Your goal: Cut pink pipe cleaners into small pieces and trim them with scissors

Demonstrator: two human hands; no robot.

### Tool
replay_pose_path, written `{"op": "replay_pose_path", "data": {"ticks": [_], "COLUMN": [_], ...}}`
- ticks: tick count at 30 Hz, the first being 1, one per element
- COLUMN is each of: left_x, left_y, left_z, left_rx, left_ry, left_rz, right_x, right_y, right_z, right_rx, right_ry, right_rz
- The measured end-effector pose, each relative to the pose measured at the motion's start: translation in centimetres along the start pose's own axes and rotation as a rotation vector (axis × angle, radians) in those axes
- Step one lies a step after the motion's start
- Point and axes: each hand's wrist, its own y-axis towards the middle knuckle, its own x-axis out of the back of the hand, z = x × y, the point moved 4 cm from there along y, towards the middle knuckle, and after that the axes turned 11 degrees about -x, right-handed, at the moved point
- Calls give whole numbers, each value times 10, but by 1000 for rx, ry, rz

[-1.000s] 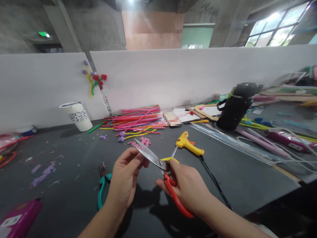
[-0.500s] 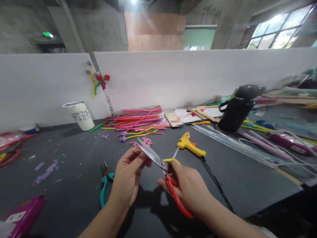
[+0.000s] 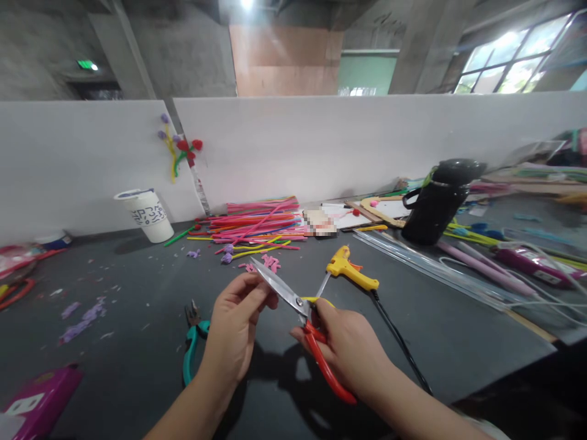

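My right hand (image 3: 355,342) is wrapped round the red-handled scissors (image 3: 321,360), whose blades point up and to the left. Beside the blades, my left hand (image 3: 238,324) is closed in a pinch near their tips; whatever sits between thumb and forefinger is hidden. A thin yellow stem (image 3: 326,301) shows behind my right hand, and I cannot tell whether it is held. Small cut pink pieces (image 3: 271,264) lie just beyond the scissor tips. Teal-handled pliers (image 3: 190,348) rest to the left of my left wrist.
A yellow glue gun (image 3: 351,269) lies beyond my right hand, its black cord running toward me. Pink craft stems (image 3: 257,226) are piled at the back. A white paper cup (image 3: 149,217) and a black flask (image 3: 438,201) stand along the partition. Purple scraps (image 3: 85,321) lie left.
The view has shifted very slightly. Both hands and the scissors keep almost the same pose.
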Motion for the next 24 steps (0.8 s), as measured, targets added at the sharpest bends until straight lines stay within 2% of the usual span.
{"op": "replay_pose_path", "data": {"ticks": [5, 10, 17, 21, 24], "left_x": [1, 2, -9, -11, -13], "left_y": [-2, 0, -7, -11, -13], "left_z": [-1, -1, 4, 7, 6], "left_rx": [20, 21, 15, -101, -203], "left_ry": [1, 92, 485, 709, 837], "left_rz": [-3, -12, 203, 336, 403], "right_x": [-1, 1, 10, 14, 10], "right_y": [0, 4, 12, 14, 16], "right_z": [-1, -2, 1, 6, 5], "right_rx": [-40, -91, -235, -200, -284], "right_ry": [70, 281, 905, 1027, 1003], "right_rz": [68, 87, 236, 264, 269]}}
